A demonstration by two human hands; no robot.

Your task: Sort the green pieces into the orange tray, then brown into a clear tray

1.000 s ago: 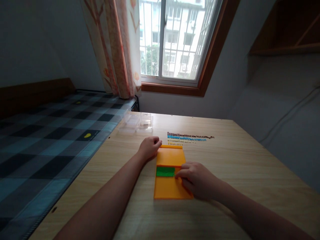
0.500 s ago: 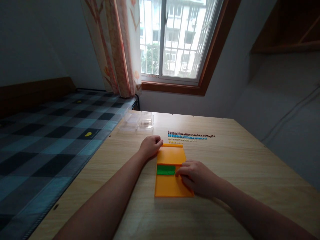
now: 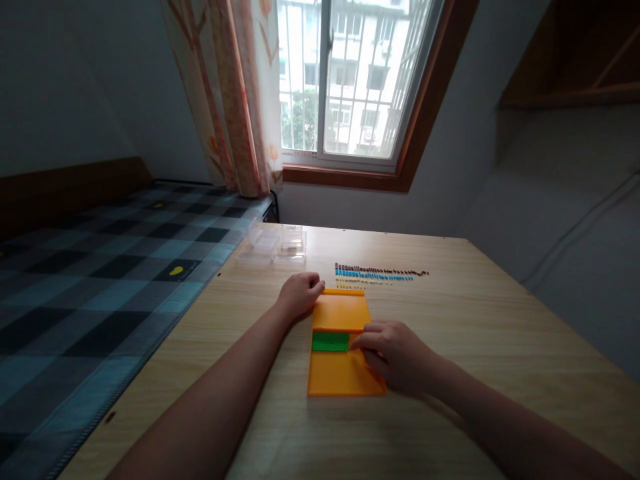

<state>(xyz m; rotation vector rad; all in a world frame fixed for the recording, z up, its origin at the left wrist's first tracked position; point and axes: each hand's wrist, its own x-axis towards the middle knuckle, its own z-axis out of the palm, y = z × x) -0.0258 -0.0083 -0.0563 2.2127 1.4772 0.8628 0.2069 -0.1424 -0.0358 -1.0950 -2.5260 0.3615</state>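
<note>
An orange tray (image 3: 340,310) lies flat on the wooden table (image 3: 475,333), with a green strip of small pieces (image 3: 330,341) across its middle. My left hand (image 3: 299,293) is curled into a loose fist against the tray's far left corner. My right hand (image 3: 395,353) rests on the tray's right side, fingers bent and fingertips pinched at the right end of the green strip. What the fingertips hold, if anything, is too small to make out.
Rows of tiny dark, blue and yellow pieces (image 3: 375,273) lie just beyond the tray. Two clear plastic boxes (image 3: 273,245) stand at the table's far left. A bed with a checked cover (image 3: 100,267) adjoins the table on the left. A window and curtain are behind.
</note>
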